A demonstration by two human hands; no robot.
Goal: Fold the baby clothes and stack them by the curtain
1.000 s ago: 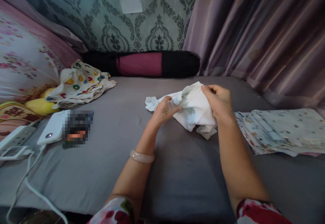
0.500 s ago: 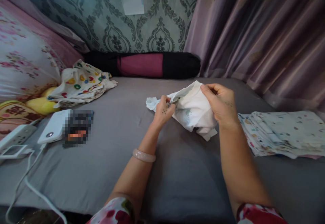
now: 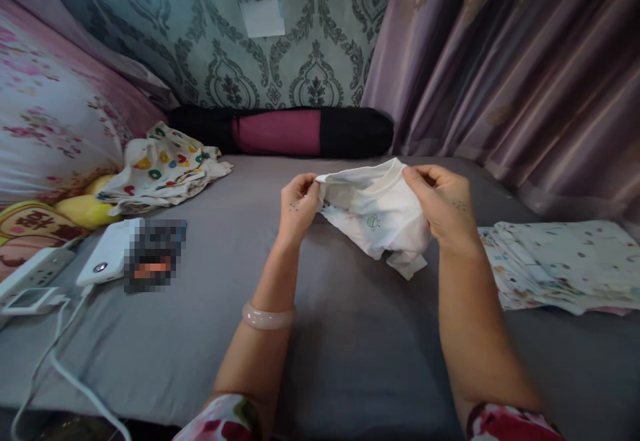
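Observation:
A small white shirt point(image 3: 380, 217) with a little green print on its front hangs between my two hands above the grey bed sheet. My left hand point(image 3: 299, 204) is closed, pinching the shirt's upper left edge between thumb and fingers. At the upper right, my right hand point(image 3: 444, 201) grips the fabric beside the neckline, thumb toward me. The neck opening is stretched between the hands, and the lower part droops in folds. A bangle point(image 3: 269, 317) circles my left forearm.
Folded printed clothes point(image 3: 575, 261) are stacked at right. Rumpled patterned cloth point(image 3: 165, 167) lies at left, near a white power bank point(image 3: 111, 251), a power strip point(image 3: 37, 271) and cables. A black and maroon bolster point(image 3: 277, 132) lies along the wall; curtains point(image 3: 465, 61) hang at right.
My left hand has moved left and slightly up, now holding the shirt's edge farther out. The neckline has spread wider. My right hand keeps its hold, shifted slightly right.

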